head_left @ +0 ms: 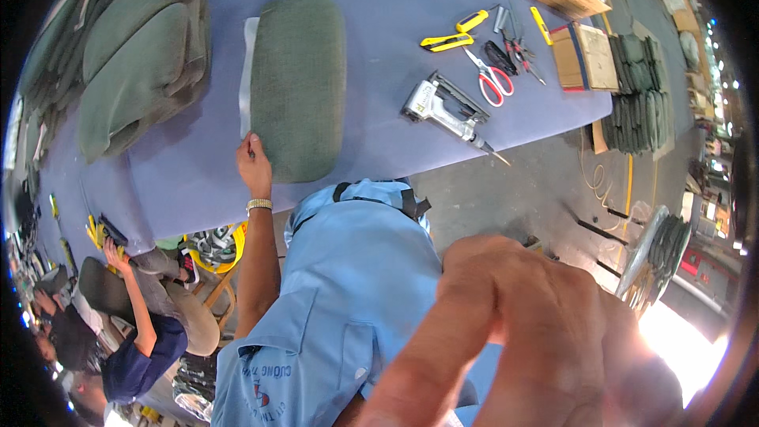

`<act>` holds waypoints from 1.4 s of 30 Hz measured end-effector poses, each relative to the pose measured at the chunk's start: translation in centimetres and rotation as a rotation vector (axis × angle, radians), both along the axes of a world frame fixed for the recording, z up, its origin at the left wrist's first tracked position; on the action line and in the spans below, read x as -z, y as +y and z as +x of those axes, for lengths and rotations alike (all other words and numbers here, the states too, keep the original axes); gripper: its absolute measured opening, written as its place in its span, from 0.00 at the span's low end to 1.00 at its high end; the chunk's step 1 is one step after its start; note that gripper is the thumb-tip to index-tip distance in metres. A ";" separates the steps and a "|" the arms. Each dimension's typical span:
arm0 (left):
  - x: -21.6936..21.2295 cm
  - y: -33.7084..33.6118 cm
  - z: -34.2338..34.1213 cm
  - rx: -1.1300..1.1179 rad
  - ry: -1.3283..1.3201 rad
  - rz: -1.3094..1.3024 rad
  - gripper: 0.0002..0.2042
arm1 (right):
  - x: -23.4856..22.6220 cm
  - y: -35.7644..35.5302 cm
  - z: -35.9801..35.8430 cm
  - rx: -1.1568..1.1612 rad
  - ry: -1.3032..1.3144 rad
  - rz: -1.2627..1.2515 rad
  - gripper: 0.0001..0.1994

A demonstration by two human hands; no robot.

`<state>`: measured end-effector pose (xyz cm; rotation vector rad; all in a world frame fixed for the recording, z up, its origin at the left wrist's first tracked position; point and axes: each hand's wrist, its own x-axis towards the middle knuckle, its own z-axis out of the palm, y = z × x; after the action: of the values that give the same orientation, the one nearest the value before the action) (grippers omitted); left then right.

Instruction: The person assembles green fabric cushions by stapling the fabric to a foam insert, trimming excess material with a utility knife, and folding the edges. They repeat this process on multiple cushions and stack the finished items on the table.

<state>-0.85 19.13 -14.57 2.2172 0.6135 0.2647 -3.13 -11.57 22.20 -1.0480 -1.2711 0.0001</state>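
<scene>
A dark green fabric-covered pad (300, 87), oblong with rounded corners, lies on the blue-covered table. Along its left edge shows a pale whitish strip (247, 79). My left hand (254, 168), with a metal-banded watch at the wrist, is closed at the lower end of that strip, beside the pad's near left corner. Its fingertips seem to pinch the strip. Very close and large at the lower right is my right hand (538, 332), raised off the table. Its fingers are stretched and apart, nothing visible in them; the fingertips run out of the picture.
Right of the pad lie a staple gun (447, 107), red-handled scissors (490, 79), yellow cutters (447, 41) and pliers (518, 51). Cardboard boxes (585, 55) stand at the right end. Green covers (150, 55) are piled at left. A co-worker (150, 356) sits at lower left.
</scene>
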 end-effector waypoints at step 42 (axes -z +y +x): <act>-22.5 -7.3 -0.7 0.322 -0.293 -0.604 0.41 | 28.7 4.1 5.7 -0.027 1.639 -0.043 0.30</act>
<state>-1.51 11.85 7.94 1.6177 0.1382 0.1985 2.56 -7.47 -6.47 -0.6798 0.2193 0.7535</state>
